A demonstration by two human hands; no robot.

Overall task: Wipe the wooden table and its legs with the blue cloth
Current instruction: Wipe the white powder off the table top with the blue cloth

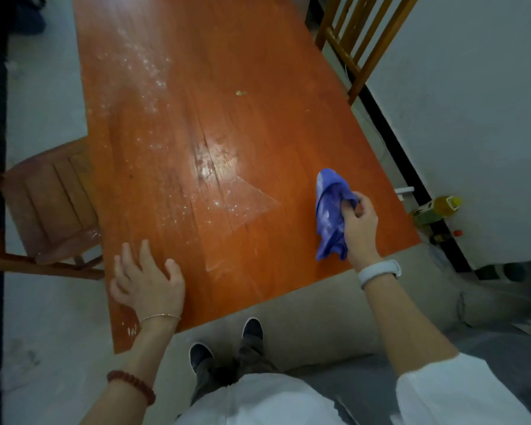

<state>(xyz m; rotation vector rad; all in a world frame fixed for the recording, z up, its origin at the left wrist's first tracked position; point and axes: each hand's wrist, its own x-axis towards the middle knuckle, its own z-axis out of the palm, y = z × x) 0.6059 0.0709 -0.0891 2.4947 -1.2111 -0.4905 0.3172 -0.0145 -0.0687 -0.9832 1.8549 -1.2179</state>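
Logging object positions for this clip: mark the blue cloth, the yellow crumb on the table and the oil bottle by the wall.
blue cloth (330,216): head view, middle of bunched fabric.
yellow crumb (240,93): head view, its centre.
oil bottle (439,207): head view, its yellow body.

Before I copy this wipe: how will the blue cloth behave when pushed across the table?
The blue cloth hangs bunched from the right hand, so it is probably floppy and light. Pushed, it would likely crumple rather than slide flat on the glossy table.
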